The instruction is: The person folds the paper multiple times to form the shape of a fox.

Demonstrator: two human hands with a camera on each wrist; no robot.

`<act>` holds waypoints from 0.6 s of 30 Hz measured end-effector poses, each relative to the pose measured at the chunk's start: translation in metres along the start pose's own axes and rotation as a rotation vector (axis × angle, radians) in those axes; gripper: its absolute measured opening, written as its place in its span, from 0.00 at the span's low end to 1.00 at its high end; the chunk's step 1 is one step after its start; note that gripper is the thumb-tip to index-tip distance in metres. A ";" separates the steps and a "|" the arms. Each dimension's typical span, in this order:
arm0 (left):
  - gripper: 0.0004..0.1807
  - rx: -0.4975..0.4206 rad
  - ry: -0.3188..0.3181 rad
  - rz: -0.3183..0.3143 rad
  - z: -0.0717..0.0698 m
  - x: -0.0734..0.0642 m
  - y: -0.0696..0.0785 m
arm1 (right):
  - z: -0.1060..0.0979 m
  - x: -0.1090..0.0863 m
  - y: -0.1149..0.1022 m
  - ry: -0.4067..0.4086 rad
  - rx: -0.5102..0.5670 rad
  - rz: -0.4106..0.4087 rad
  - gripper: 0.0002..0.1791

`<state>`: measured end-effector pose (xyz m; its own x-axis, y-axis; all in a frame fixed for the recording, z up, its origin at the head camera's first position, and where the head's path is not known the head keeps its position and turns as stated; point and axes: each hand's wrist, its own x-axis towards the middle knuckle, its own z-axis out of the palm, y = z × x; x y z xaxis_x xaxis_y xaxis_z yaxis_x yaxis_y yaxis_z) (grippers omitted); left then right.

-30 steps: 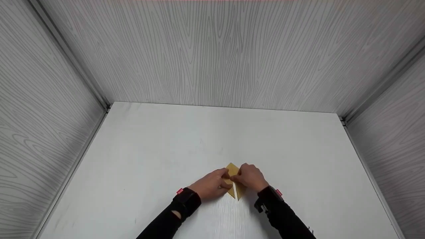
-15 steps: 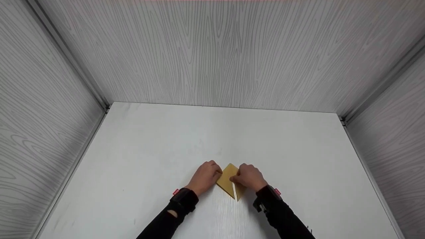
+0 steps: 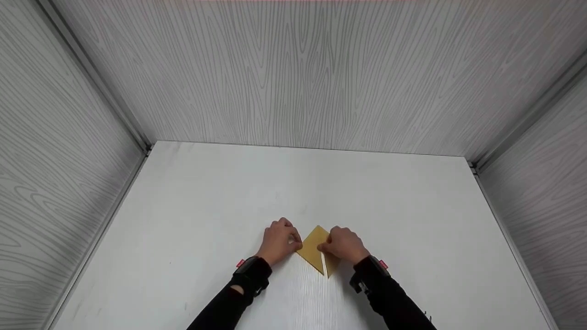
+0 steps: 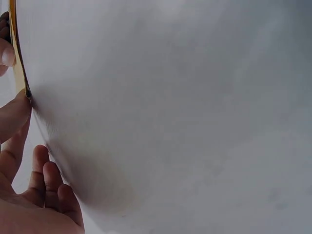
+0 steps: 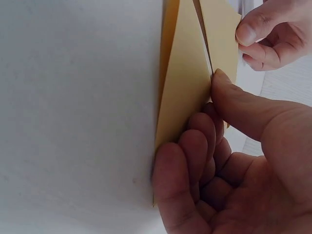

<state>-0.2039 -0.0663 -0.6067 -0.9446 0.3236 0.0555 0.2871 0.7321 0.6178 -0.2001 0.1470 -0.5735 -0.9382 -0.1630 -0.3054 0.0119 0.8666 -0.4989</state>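
Observation:
A folded piece of golden-yellow paper lies on the white tabletop, shaped roughly like a diamond with a narrow slit at its near end. My left hand pinches its left corner between thumb and forefinger; the other fingers stay off the paper, as the left wrist view shows. On the other side, my right hand covers much of the right flap. In the right wrist view its thumb presses by the slit while curled fingers lie against the raised flap. The paper under the right fingers is partly hidden.
White tabletop surrounds both hands. Grey wood-grain panels rise at the back and along both sides. A few tiny dark marks show beside the right sleeve.
The left hand has moved left from the paper's middle to its left corner, uncovering the left half, and now pinches that corner. The right hand has stayed nearly still.

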 end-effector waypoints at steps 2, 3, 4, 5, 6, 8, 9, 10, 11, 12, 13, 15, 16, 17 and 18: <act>0.05 0.004 -0.017 0.001 -0.001 0.000 0.000 | 0.000 0.000 0.000 -0.003 -0.004 0.000 0.16; 0.05 0.003 -0.027 0.003 -0.002 0.000 0.000 | 0.000 0.000 0.001 -0.005 -0.006 -0.001 0.16; 0.05 -0.005 -0.039 0.004 -0.004 0.001 -0.001 | 0.000 0.000 0.001 -0.007 -0.007 0.000 0.16; 0.05 -0.016 -0.050 0.009 -0.004 0.001 -0.002 | -0.001 -0.001 0.000 -0.010 -0.005 0.001 0.16; 0.05 -0.026 -0.064 0.012 -0.005 0.000 -0.003 | -0.001 -0.001 0.000 -0.012 -0.004 0.002 0.16; 0.04 -0.044 -0.086 0.026 -0.007 0.000 -0.005 | -0.001 -0.001 0.000 -0.018 -0.002 0.005 0.16; 0.04 -0.052 -0.097 0.029 -0.008 -0.001 -0.006 | -0.001 -0.001 0.000 -0.020 -0.002 0.007 0.16; 0.04 -0.057 -0.106 0.031 -0.009 -0.001 -0.008 | -0.001 -0.001 0.000 -0.020 -0.003 0.009 0.16; 0.04 -0.058 -0.113 0.032 -0.010 -0.002 -0.009 | -0.001 -0.001 0.000 -0.018 -0.004 0.010 0.16; 0.04 -0.058 -0.119 0.035 -0.011 -0.002 -0.010 | -0.001 -0.001 0.000 -0.015 -0.009 0.009 0.16; 0.05 -0.058 -0.124 0.035 -0.012 -0.003 -0.011 | -0.001 -0.001 0.000 -0.013 -0.011 0.011 0.16; 0.04 -0.066 -0.132 0.026 -0.013 -0.003 -0.012 | 0.000 -0.001 0.000 -0.010 -0.012 0.011 0.15; 0.04 -0.077 -0.135 0.017 -0.014 -0.003 -0.012 | 0.000 -0.001 0.000 -0.010 -0.009 0.011 0.16; 0.04 -0.091 -0.138 0.006 -0.014 -0.003 -0.012 | 0.000 -0.001 0.000 -0.011 -0.007 0.011 0.16; 0.03 -0.104 -0.140 -0.006 -0.015 -0.003 -0.011 | 0.001 -0.001 0.000 -0.013 -0.007 0.011 0.16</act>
<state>-0.2064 -0.0845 -0.6021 -0.9126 0.4053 -0.0536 0.2568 0.6702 0.6964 -0.1985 0.1472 -0.5740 -0.9335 -0.1597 -0.3210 0.0195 0.8713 -0.4903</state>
